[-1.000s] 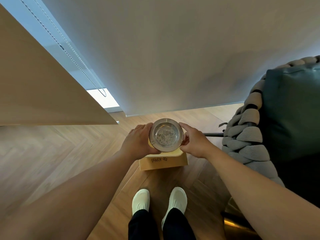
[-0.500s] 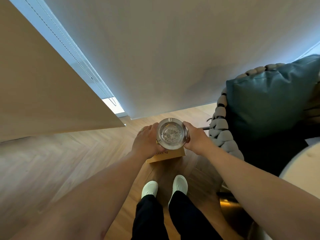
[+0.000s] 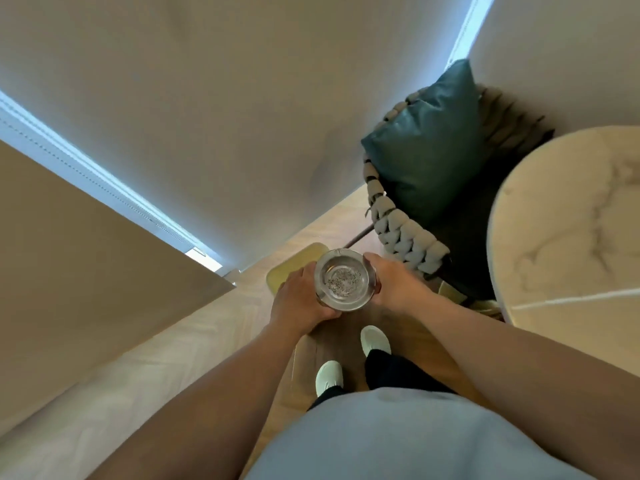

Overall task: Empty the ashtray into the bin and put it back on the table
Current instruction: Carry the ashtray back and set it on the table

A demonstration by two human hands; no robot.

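A round metal ashtray (image 3: 343, 279) with a patch of grey ash in its bowl is held level in front of me, above the floor. My left hand (image 3: 300, 299) grips its left rim and my right hand (image 3: 393, 285) grips its right rim. Just beyond and below the ashtray stands a small tan bin (image 3: 293, 265) on the floor, partly hidden by my left hand. A round white marble table (image 3: 568, 233) fills the right side of the view.
A woven rope chair (image 3: 405, 233) with a dark green cushion (image 3: 429, 143) stands between the bin and the table. A pale roller blind covers the wall ahead. A beige panel juts in from the left. My white shoes (image 3: 329, 375) are on the wood floor.
The view has swung right and tilted, bringing the marble table into sight. The ashtray stays in both hands, level, now slightly nearer me than the bin.
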